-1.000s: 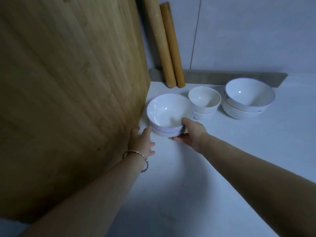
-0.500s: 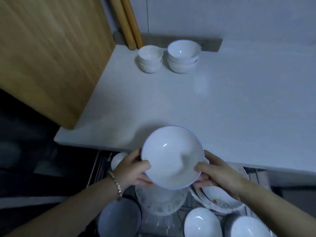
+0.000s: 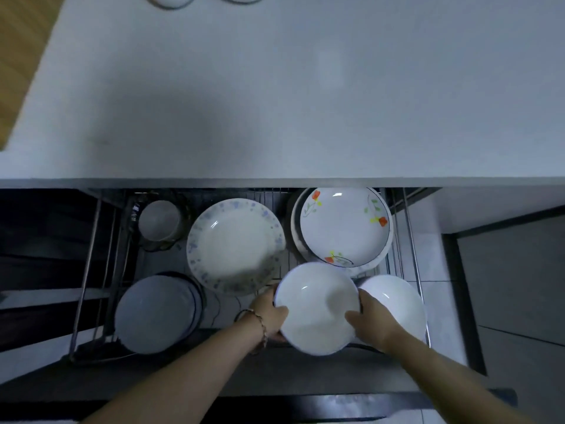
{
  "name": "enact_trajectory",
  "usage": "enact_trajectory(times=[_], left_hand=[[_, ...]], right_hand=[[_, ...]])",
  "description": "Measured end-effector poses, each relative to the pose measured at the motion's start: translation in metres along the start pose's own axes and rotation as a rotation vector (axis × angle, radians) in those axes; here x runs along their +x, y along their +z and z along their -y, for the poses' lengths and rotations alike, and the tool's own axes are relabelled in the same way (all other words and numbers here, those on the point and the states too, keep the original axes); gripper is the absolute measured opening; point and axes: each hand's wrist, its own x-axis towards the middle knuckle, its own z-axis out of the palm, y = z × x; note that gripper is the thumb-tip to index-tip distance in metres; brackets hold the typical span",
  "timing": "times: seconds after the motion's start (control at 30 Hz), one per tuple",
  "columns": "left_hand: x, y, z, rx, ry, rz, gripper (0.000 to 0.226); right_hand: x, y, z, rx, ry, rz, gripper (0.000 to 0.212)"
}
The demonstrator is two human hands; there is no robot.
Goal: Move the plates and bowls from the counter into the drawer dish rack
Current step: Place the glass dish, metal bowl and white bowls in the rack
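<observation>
A white bowl (image 3: 316,307) with a thin blue rim is held low over the front of the open drawer dish rack (image 3: 91,261). My left hand (image 3: 269,313) grips its left edge and my right hand (image 3: 371,321) grips its right edge. Another white bowl (image 3: 397,298) lies in the rack just to the right, partly behind my right hand. In the rack's back row rest a blue-speckled plate (image 3: 235,246) and a plate with orange flowers (image 3: 345,224). The bottoms of two bowl stacks (image 3: 171,0) on the counter (image 3: 275,102) peek in at the top edge.
A grey-blue plate stack (image 3: 156,313) fills the rack's front left, and a small steel cup (image 3: 159,221) stands at the back left. A wooden board (image 3: 21,41) borders the counter's left. The counter's front edge overhangs the drawer's back.
The bowl went from the counter's front edge down into the drawer, both hands still on it. The view tilted down, so the counter bowls slid to the top edge.
</observation>
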Motion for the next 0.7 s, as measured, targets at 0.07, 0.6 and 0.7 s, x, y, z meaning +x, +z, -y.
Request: enact_trajectory(times=[0.07, 0.6, 0.7], left_hand=[[0.016, 0.005, 0.004, 0.059, -0.021, 0.018, 0.054], [0.060, 0.018, 0.030, 0.207, -0.191, 0.072, 0.073], [0.054, 0.020, 0.026, 0.248, -0.291, 0.085, 0.071]], right_hand=[[0.017, 0.010, -0.006, -0.025, 0.079, -0.005, 0.044], [0.040, 0.023, -0.018, -0.435, 0.085, -0.123, 0.035], [0.040, 0.021, -0.008, -0.454, 0.048, -0.119, 0.038]])
